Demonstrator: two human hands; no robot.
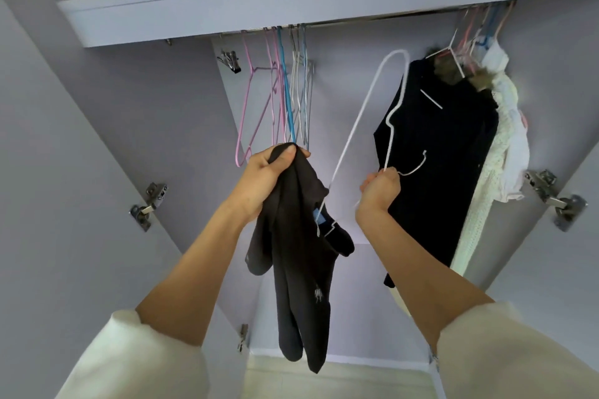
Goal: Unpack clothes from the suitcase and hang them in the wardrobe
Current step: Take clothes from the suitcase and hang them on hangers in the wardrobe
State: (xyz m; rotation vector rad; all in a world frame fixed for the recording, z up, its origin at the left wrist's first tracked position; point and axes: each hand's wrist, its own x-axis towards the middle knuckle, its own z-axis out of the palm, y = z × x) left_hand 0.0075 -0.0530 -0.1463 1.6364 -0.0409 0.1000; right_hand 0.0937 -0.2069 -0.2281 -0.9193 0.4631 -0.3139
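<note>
My left hand point(265, 176) grips the top of a dark grey garment point(299, 269) that hangs down in front of the open wardrobe. My right hand point(379, 191) holds a white wire hanger point(363, 120) near its hook, tilted, with one end of the hanger poked into the garment. Above runs the wardrobe rail point(372, 21). A black garment point(434, 152) hangs on the rail to the right, just behind my right hand. The suitcase is out of view.
Several empty pink, blue and white hangers point(282, 97) hang on the rail at the left. White clothes point(499, 146) hang at the far right. A shelf point(259, 0) above holds bundled cloth. Open doors with metal hinges point(147, 204) stand on both sides.
</note>
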